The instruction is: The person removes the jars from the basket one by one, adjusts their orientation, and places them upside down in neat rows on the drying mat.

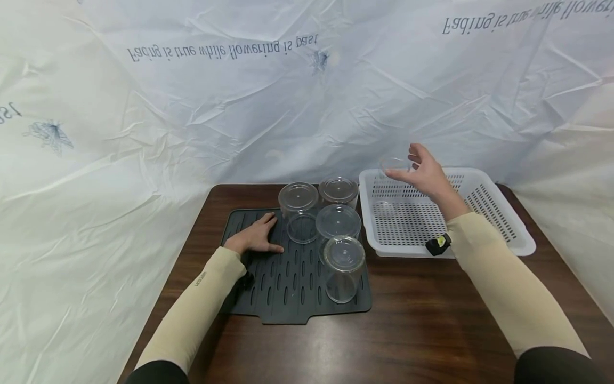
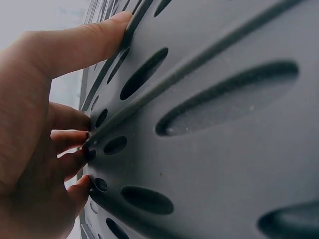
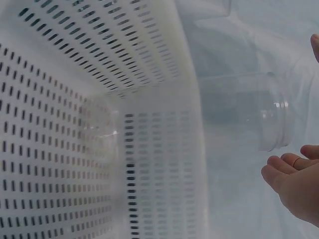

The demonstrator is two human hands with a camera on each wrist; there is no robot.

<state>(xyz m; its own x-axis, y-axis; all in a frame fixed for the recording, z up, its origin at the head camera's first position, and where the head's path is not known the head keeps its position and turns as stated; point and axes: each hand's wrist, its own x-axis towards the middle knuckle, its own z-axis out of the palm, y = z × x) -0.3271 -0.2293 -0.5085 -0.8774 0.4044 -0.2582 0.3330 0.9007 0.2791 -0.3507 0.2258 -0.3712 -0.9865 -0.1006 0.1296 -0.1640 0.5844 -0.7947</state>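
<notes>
My left hand [image 1: 256, 236] rests on the dark grey drying mat [image 1: 285, 309], fingers spread. In the left wrist view its fingertips and thumb touch the slotted surface. Several clear jars [image 1: 342, 272] stand on the mat's right side, just right of this hand. Over the far left part of the white basket [image 1: 398, 250], my right hand [image 1: 427, 173] is beside the rim of another clear jar [image 3: 244, 112]. That jar stands in the basket with its rim above the wall. In the right wrist view the fingers are relaxed, with a gap between them and the jar.
A brown wooden table [image 1: 403, 325] carries the mat on the left and the basket on the right. White printed sheeting [image 1: 268, 106] hangs close behind and along both sides. The basket's left wall is right beside the back jars.
</notes>
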